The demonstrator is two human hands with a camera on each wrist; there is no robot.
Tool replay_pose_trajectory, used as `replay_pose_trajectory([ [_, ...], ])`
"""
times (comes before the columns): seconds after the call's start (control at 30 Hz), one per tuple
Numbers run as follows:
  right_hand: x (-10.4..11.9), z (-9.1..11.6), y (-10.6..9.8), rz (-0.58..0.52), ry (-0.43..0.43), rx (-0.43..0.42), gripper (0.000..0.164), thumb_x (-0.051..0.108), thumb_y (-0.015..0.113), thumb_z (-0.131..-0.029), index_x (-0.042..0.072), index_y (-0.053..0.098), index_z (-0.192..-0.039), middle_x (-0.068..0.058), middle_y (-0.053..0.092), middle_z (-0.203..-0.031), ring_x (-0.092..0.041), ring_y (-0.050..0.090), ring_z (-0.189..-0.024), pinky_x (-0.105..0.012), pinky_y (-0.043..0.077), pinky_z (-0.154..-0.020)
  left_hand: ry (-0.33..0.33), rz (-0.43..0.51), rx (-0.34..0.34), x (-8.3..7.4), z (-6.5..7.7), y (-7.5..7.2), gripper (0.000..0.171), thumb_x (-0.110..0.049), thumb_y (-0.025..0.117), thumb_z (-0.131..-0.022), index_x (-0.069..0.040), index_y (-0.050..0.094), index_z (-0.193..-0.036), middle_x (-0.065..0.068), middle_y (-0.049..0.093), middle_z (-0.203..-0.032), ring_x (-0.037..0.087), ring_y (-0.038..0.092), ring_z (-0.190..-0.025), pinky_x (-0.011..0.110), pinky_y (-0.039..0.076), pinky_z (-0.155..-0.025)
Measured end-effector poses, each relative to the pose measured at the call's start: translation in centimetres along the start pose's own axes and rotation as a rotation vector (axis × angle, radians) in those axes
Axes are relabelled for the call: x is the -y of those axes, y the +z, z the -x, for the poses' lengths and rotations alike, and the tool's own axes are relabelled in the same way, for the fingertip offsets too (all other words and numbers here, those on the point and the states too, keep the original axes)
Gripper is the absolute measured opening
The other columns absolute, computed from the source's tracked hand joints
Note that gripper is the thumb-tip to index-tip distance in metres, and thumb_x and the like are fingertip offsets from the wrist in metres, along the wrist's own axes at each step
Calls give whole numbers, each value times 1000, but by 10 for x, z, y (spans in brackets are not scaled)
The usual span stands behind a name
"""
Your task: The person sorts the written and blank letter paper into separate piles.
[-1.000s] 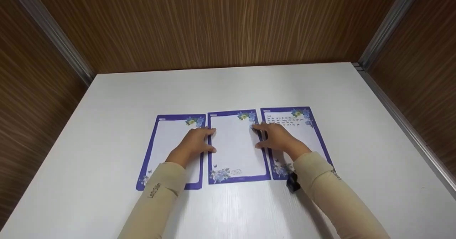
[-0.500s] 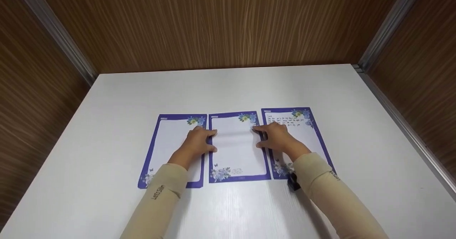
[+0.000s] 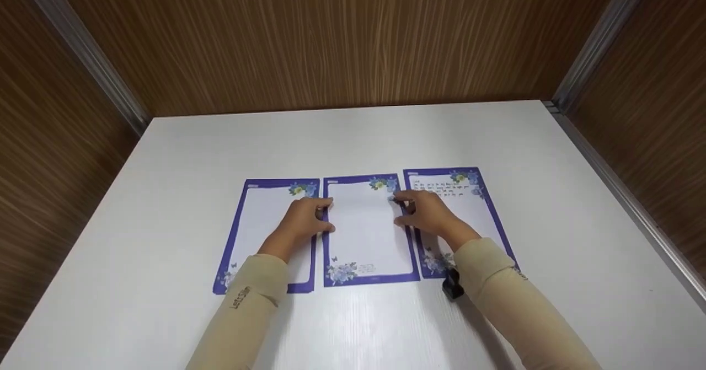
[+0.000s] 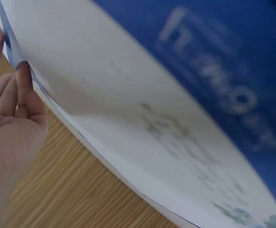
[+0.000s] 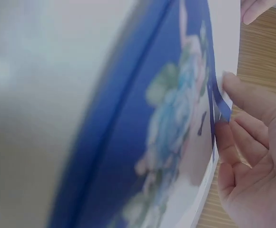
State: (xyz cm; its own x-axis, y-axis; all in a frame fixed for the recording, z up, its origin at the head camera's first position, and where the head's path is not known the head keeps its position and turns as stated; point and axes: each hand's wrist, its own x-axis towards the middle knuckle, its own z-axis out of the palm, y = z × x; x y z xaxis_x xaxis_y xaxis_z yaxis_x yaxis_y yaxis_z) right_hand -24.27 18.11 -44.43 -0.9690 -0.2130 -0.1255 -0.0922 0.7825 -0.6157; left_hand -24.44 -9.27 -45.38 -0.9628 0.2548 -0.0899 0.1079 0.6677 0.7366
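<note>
Three purple-bordered sheets of letter paper with blue flower prints lie side by side in the head view. My left hand [image 3: 300, 218] grips the left edge of the middle sheet of letter paper [image 3: 367, 232], its forearm crossing the left sheet [image 3: 256, 210]. On the opposite edge my right hand [image 3: 427, 213] pinches the same sheet, partly covering the handwritten right sheet [image 3: 477, 215]. In the left wrist view fingers [image 4: 24, 85] meet the paper's side. The right wrist view has fingers [image 5: 226, 142] at a blue border strip that bends up.
All the sheets lie on a white tabletop [image 3: 342, 138]. Wood-grain panels [image 3: 353, 39] rise behind it and at both sides. A small black object [image 3: 453, 285] shows beneath the right sleeve [image 3: 485, 259].
Half a second ago a shallow fold ran across the middle sheet between my hands; now it looks flatter. Both hands keep nearly the same places on its edges.
</note>
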Motion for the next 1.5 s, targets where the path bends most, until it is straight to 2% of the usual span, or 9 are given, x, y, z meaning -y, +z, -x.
replay_pose_trajectory([
  [0.07, -1, -1, -1, -58, -9, -51, 54, 11, 76, -82, 8, 56, -132, -10, 61, -120, -25, 58, -98, -36, 52, -82, 12, 39, -44, 0, -1, -1, 62, -5, 80, -76, -7, 55, -133, 11, 65, -111, 19, 57, -89, 29, 51, -75],
  [0.17, -3, -3, -1, -141, 6, -111, 52, 9, 74, -83, 8, 55, -132, -10, 59, -125, -26, 59, -101, -36, 53, -83, -7, 101, -101, -1, -3, -2, 61, -4, 78, -78, -5, 54, -134, 12, 64, -118, 20, 59, -87, 28, 51, -73],
  [0.33, -4, -5, -1, -226, 84, -132, 62, 11, 72, -86, 7, 45, -141, -14, 55, -129, -28, 56, -109, -38, 51, -89, -70, 192, -139, -4, -5, -3, 61, -5, 75, -80, -1, 51, -135, 13, 56, -131, 26, 59, -107, 33, 48, -92],
  [0.4, -4, -5, -1, -254, 105, -135, 62, 12, 71, -87, 5, 44, -142, -15, 56, -127, -28, 56, -110, -38, 51, -90, -87, 215, -145, -4, -5, -4, 60, -6, 74, -81, -1, 50, -135, 14, 56, -130, 26, 58, -112, 33, 47, -95],
  [0.7, -3, -6, 5, -425, 125, -157, 48, 6, 65, -90, 3, 51, -136, -13, 62, -113, -21, 59, -93, -31, 53, -80, -165, 396, -118, -3, -7, -7, 54, 2, 66, -86, -5, 50, -137, 12, 62, -114, 20, 61, -90, 27, 56, -69],
  [0.83, 0, -8, 9, -464, 137, -159, 48, 7, 64, -91, 5, 51, -136, -12, 61, -111, -20, 58, -92, -28, 53, -80, -178, 405, -122, 2, -7, -11, 54, 3, 65, -87, -6, 50, -138, 12, 62, -111, 21, 62, -90, 26, 56, -68],
  [1.03, 10, -10, 19, -539, 153, -147, 48, 4, 65, -90, 5, 52, -136, -13, 62, -109, -20, 60, -91, -27, 53, -76, -148, 385, -126, 14, -5, -20, 53, 5, 65, -86, -3, 51, -136, 15, 63, -107, 20, 61, -85, 26, 55, -66],
  [1.17, 18, -12, 26, -543, 182, -149, 47, 5, 65, -90, 8, 53, -135, -10, 63, -106, -19, 60, -88, -27, 53, -75, -149, 364, -115, 21, -1, -28, 53, 4, 65, -87, -5, 50, -137, 15, 62, -108, 19, 60, -82, 26, 54, -66],
  [1.5, 37, -16, 46, -610, 156, -154, 44, 2, 65, -89, 6, 56, -132, -11, 64, -102, -16, 59, -78, -23, 49, -63, -130, 342, -104, 42, 8, -47, 52, 4, 62, -89, 0, 47, -138, 18, 63, -110, 18, 61, -77, 26, 54, -65],
])
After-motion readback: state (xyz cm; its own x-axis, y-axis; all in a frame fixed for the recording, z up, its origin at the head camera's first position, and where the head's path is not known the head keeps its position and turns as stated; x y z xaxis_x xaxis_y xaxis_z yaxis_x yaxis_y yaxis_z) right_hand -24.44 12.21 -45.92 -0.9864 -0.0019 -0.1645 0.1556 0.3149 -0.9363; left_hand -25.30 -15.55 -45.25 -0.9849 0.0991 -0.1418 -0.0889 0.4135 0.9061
